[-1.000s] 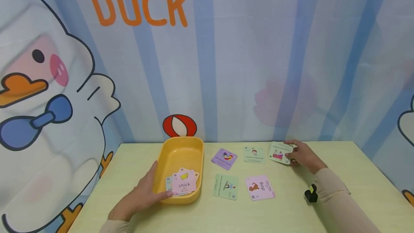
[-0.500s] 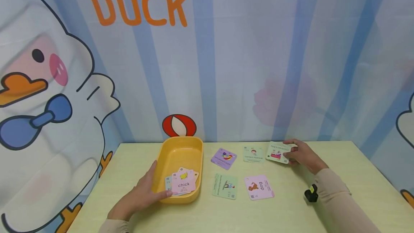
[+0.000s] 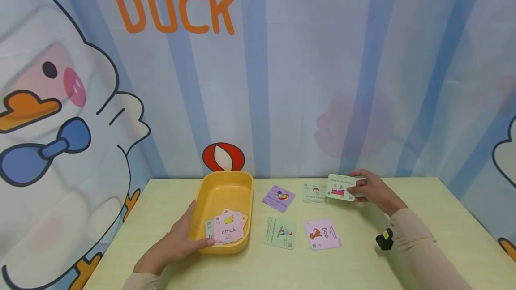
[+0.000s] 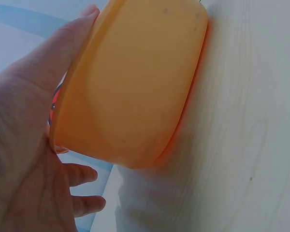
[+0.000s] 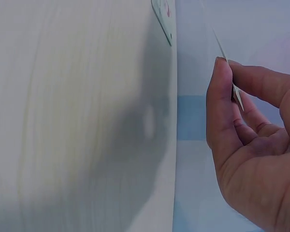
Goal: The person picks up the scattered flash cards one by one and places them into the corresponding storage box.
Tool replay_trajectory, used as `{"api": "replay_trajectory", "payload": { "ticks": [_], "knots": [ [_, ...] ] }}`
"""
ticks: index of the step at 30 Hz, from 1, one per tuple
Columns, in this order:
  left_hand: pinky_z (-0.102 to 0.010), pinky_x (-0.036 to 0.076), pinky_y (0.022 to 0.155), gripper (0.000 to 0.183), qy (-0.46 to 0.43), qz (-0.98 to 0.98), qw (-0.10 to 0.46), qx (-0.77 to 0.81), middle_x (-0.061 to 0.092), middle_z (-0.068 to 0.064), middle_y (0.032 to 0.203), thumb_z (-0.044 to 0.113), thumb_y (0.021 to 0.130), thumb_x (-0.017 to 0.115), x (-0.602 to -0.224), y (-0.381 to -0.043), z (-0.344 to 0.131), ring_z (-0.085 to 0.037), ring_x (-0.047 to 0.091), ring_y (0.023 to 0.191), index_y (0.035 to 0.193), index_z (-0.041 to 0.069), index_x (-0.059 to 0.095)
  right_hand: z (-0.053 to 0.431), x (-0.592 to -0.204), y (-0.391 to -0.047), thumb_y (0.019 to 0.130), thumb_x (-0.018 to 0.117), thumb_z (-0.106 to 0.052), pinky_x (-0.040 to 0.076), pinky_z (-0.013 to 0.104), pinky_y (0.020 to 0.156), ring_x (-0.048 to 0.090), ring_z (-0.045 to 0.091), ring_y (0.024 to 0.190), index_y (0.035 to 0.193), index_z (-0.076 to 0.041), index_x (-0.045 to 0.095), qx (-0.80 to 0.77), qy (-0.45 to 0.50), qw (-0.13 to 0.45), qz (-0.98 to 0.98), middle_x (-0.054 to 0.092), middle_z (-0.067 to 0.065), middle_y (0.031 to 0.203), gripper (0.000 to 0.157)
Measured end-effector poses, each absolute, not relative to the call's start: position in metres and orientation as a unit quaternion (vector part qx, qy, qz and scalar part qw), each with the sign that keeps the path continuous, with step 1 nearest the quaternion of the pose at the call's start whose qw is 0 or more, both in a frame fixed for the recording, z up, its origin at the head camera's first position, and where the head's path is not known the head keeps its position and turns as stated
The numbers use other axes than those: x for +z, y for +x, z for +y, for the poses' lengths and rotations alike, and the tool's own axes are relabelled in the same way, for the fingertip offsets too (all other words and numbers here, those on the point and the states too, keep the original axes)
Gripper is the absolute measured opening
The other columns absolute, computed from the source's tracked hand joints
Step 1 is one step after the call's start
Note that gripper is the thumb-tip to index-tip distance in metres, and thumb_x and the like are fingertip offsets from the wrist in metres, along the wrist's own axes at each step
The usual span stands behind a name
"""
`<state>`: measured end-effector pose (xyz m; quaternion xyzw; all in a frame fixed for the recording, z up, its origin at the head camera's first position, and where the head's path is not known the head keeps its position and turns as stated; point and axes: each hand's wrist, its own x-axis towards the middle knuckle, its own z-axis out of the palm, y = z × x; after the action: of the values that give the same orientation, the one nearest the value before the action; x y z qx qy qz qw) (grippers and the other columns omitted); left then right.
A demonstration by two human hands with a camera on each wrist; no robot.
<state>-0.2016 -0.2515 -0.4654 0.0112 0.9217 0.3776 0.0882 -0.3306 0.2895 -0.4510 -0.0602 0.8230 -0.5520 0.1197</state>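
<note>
My right hand (image 3: 375, 191) pinches a pale green "Children's Day" flashcard (image 3: 337, 186) between thumb and fingers. In the right wrist view this flashcard (image 5: 221, 46) appears edge-on, raised off the table. It partly covers the right side of the "Lantern Festival" flashcard (image 3: 312, 193) in the head view. My left hand (image 3: 177, 238) grips the near left side of a yellow plastic tray (image 3: 249, 205), thumb over its front rim. Inside the tray, a pink "chick" flashcard (image 3: 229, 231) tops several others. The left wrist view shows the tray's outer wall (image 4: 135, 87).
A purple flashcard (image 3: 279, 198) lies right of the tray. Nearer lie a green flashcard (image 3: 280, 232) and a pink "dog" flashcard (image 3: 322, 234). A small black device (image 3: 384, 239) is at the right wrist. Behind the table (image 3: 258, 274) hangs a printed curtain (image 3: 298, 79).
My right hand has lifted the "Children's Day" flashcard and moved it a little left, toward the "Lantern Festival" one. The left hand and the tray have stayed put.
</note>
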Motion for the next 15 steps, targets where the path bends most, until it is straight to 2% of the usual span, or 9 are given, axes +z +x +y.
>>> {"api": "replay_trajectory", "payload": {
  "ticks": [7, 15],
  "knots": [
    [-0.068, 0.025, 0.117, 0.128, 0.013, 0.923, 0.09, 0.374, 0.016, -0.022, 0.168, 0.058, 0.078, 0.081, -0.465, -0.201, -0.251, -0.043, 0.028, 0.147, 0.163, 0.007, -0.001, 0.283, -0.449, -0.33, 0.099, 0.066, -0.011, 0.06, 0.044, 0.084, 0.065, 0.02, 0.092, 0.149, 0.003, 0.033, -0.552, -0.056, 0.121, 0.823, 0.052, 0.009, 0.099, 0.062],
    [-0.066, 0.027, 0.117, 0.129, 0.011, 0.923, 0.085, 0.375, 0.018, -0.019, 0.168, 0.058, 0.076, 0.082, -0.466, -0.203, -0.251, -0.04, 0.03, 0.146, 0.163, 0.01, 0.0, 0.271, -0.435, -0.327, 0.099, 0.066, -0.012, 0.06, 0.047, 0.086, 0.067, 0.02, 0.095, 0.149, 0.001, 0.034, -0.553, -0.064, 0.115, 0.823, 0.056, 0.01, 0.099, 0.06]
  ]
}}
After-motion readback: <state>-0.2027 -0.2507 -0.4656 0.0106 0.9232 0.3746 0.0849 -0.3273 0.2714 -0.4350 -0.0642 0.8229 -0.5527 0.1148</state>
